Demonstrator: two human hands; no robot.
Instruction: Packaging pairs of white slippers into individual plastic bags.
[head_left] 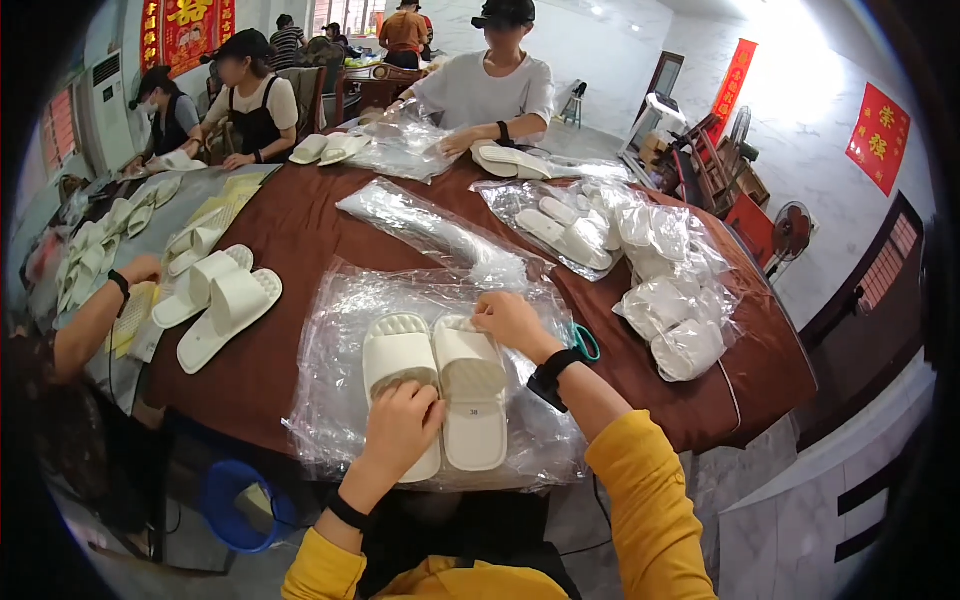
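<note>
A pair of off-white slippers lies side by side on clear plastic bags (330,350) at the table's near edge, straps upward. My left hand (402,425) is on the left slipper (400,347), its curled fingers at the near opening of the strap. My right hand (512,322) grips the far end of the right slipper (474,436), thumb and fingers closed at its edge. A small size label shows on that slipper's insole. Teal scissor handles (586,343) stick out by my right wrist, partly under the plastic.
Another slipper pair (228,305) lies to the left. Bagged slippers (675,290) are piled at the right, and a long stack of clear bags (430,228) lies beyond my work. A person (505,85) handles bags across the brown-covered table (260,395). A blue bin (240,508) stands below.
</note>
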